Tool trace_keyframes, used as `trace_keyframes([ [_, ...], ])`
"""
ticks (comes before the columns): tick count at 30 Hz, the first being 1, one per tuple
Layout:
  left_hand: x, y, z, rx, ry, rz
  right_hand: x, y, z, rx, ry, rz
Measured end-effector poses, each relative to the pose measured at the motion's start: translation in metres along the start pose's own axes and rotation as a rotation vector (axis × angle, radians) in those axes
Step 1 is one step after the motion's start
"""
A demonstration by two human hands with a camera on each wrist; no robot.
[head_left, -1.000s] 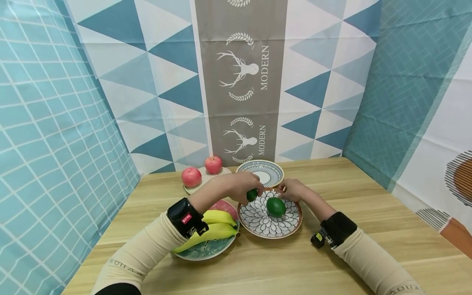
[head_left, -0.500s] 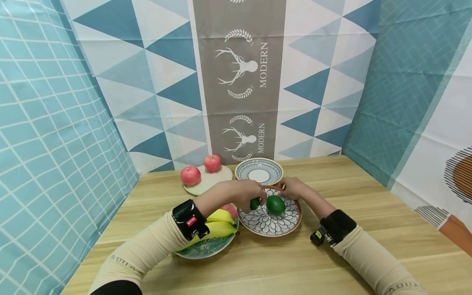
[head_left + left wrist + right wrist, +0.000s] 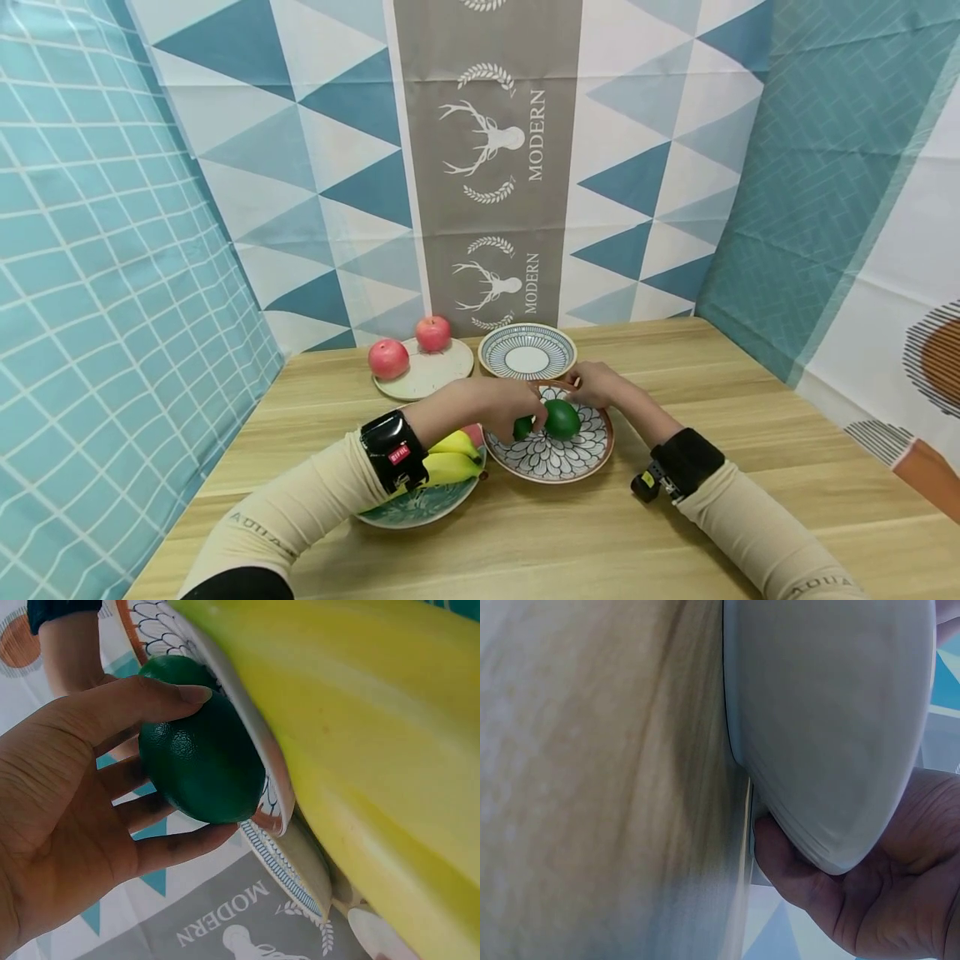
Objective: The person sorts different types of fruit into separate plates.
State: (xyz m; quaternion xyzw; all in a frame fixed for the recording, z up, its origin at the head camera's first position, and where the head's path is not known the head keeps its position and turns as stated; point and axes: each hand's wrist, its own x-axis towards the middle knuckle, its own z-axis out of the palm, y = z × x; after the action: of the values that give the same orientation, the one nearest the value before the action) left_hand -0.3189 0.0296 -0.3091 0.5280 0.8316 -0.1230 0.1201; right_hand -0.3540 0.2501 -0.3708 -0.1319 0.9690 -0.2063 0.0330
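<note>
- Head: a green fruit (image 3: pixel 522 429) is held by the left hand (image 3: pixel 506 405) over the petal-patterned plate (image 3: pixel 555 468), beside a second green fruit (image 3: pixel 562 420).
- Left wrist: the green fruit is pinched by that grip's thumb and fingers, near a banana (image 3: pixel 360 742).
- Right wrist: the plate's rim is pinched in the right hand's (image 3: pixel 892 889) grip.

"How's the light?"
"Bright and even from my head, tabletop (image 3: pixel 570 542) clear to its far edge, left wristband (image 3: pixel 392 450) shining."
"And your wrists?"
"Dimmer: on the left, banana (image 3: pixel 337 735) soft, nearer green fruit (image 3: pixel 202 765) glinting; on the right, tabletop blurred."
</note>
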Motion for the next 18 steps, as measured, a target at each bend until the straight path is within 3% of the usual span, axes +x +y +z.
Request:
trace_keyframes([
  [18, 0.0055, 0.0029, 0.0086, 0.048, -0.007, 0.035, 0.0005, -0.0009, -0.0009, -0.011, 0.006, -0.02],
])
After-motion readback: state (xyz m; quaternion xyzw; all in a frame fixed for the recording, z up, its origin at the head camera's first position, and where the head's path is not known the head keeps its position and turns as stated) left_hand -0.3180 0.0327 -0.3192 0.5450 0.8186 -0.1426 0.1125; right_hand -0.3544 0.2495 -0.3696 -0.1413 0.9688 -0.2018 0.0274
